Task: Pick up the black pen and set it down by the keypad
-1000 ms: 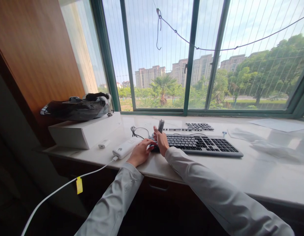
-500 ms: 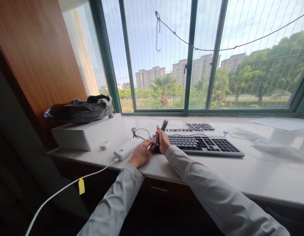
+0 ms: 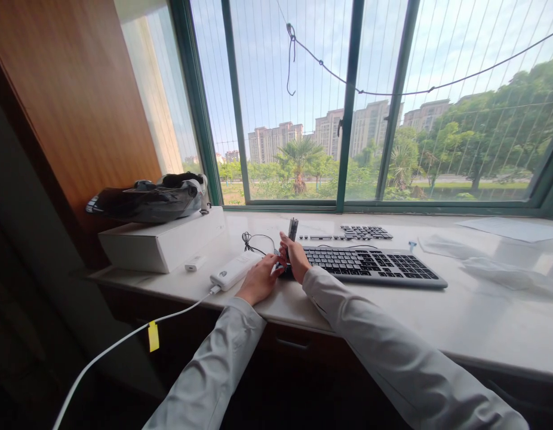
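My right hand (image 3: 297,260) is closed around a dark stick-like tool (image 3: 293,228) held upright, its top poking out above my fist. The lower end of the tool is hidden by my fingers at the keyboard's left end. My left hand (image 3: 260,279) reaches to the same corner, its fingertips bunched beside the tool. What those fingertips pinch, if anything, is too small to see. Under and to the right of my hands lies a grey keyboard (image 3: 370,266) with black keys; its left end is covered by my hands.
Loose black keycaps (image 3: 366,232) lie in rows behind the keyboard. A white power bank (image 3: 235,270) with a cable sits left of my left hand, near a small white adapter (image 3: 195,263). A white box (image 3: 142,246) bears a dark bag. Clear plastic bags (image 3: 495,269) lie at right.
The tool in my right hand has gone from leaning right to nearly upright. My left hand stays at the keyboard's corner. The whole view has shifted slightly.
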### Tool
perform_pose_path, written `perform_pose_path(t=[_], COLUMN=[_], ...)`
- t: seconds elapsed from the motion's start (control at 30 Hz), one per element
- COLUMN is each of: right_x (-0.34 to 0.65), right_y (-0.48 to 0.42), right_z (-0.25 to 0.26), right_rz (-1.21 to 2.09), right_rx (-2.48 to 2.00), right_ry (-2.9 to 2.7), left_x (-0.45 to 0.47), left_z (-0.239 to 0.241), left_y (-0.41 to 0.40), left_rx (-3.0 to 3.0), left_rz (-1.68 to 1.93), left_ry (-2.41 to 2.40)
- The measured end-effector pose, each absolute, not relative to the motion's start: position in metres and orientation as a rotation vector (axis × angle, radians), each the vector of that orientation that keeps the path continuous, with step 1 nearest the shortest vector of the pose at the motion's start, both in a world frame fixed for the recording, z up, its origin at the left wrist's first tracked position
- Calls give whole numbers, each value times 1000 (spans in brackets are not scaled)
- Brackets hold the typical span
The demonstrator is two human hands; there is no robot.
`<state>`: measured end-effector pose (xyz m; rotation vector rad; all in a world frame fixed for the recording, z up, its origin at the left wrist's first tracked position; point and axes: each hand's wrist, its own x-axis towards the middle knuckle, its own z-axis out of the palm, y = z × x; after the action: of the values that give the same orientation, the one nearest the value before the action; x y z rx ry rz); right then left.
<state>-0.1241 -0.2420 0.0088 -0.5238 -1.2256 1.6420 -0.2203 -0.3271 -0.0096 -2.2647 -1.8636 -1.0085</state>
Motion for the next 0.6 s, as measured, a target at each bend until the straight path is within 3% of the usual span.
perform_pose_path(t=[0.23,0.6], right_x=[-121,-117], right_y=[-246,-264], right_z=[5,0], right_rz=[1567,1009], right_rx=[-473,-552], right_ry=[-1136,-1513], left_x=[-222,-226], left_z=[-10,-7], left_y=[-326,-316], left_rx=[-2228,-2342], left_rz=[-1060,-1197], left_ry=[-1965,-1896])
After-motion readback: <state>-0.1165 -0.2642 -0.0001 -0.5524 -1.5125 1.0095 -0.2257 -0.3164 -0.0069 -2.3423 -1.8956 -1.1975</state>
